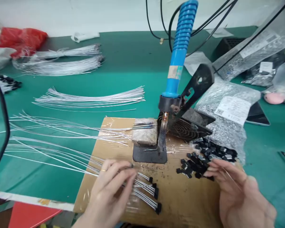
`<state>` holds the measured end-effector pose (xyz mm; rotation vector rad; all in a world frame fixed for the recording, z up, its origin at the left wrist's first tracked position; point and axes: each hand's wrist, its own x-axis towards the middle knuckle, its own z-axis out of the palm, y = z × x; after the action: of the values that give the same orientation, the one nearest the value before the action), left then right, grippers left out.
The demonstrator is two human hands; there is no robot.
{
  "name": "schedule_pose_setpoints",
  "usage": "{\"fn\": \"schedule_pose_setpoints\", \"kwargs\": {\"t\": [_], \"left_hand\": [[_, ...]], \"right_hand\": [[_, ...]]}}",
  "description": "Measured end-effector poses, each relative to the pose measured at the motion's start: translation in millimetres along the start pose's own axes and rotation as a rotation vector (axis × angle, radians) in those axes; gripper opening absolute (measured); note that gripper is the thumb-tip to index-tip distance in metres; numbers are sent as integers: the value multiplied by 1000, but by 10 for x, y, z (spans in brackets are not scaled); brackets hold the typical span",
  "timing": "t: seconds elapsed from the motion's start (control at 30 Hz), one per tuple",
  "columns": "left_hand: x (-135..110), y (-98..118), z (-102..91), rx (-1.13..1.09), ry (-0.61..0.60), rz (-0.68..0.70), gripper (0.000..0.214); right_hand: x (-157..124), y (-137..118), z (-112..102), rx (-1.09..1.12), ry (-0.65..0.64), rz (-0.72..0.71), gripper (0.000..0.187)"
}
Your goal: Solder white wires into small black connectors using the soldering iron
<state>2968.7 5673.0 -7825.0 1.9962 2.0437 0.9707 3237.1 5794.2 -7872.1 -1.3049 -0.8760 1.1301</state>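
My left hand (pixel 114 186) is curled over a row of thin white wires (pixel 78 155), its thumb and forefinger drawn together. What sits between those blurred fingertips is hidden. To the right of the hand, several wire ends carry small black connectors (pixel 158 208) lying on the cardboard (pixel 180 202). My right hand (pixel 247 196) is palm up at the right, fingers bent around a thin, pale, needle-like strand (pixel 233 180). Its fingertips touch or hover at the edge of a heap of loose black connector housings (pixel 194 164); I cannot tell which.
A blue-handled soldering iron (pixel 177 63) stands in a black metal stand, tip down, beside a greyish block (pixel 144 133) with wire ends on it. More white wires (pixel 90 98) lie behind. Bubble-wrap bags (pixel 223 126) are at right, a red bag (pixel 23 39) at back left.
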Motion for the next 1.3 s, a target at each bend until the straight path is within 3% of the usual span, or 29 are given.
{"fn": "schedule_pose_setpoints", "kwargs": {"t": [0.1, 0.27, 0.37, 0.83, 1.3], "left_hand": [[90, -331, -211, 380, 5, 141, 30], [295, -991, -536, 627, -46, 158, 22], [377, -1190, -625, 669, -142, 204, 22], [603, -1105, -441, 638, -267, 306, 21], [532, -1002, -460, 360, -52, 87, 13]], "right_hand": [[-13, 3, 7, -18, -3, -25, 46], [-27, 11, -21, -31, -43, -76, 43], [-34, 15, -13, -48, -44, -77, 41], [-81, -69, 75, -115, -29, -57, 38], [-105, -20, -10, -125, -34, -20, 34]]}}
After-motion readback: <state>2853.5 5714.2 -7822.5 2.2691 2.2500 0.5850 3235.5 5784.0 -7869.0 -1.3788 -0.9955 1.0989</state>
